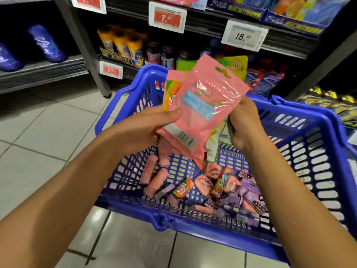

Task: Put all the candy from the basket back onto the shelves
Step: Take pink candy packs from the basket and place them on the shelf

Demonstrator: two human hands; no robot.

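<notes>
Both hands hold a fan of flat candy pouches above a blue slotted plastic shopping basket (301, 132). The left hand (146, 126) has its thumb pressed onto the front of the glossy pink plastic pouch with a pale blue label (204, 105), fingers hidden behind it, so it is clamped on that pouch's lower left edge. The right hand (245, 122) is curled around the right edges of the pouches, gripping the green and yellow pouches (239, 64) fanned behind the pink one. A second pink pouch with a rainbow stripe (172, 88) pokes out just above the left thumb.

Below the fingers, the basket floor holds loose small candy: pink wrapped rolls (154, 176) under the left hand, purple wrapped pieces (249, 192) under the right. The basket's far rim lies just beyond the fingertips. Past it stand the grey metal shelves (202, 26) with price tags, well above the pouch tops; pale floor tiles (48, 122) lie open left of the left hand.
</notes>
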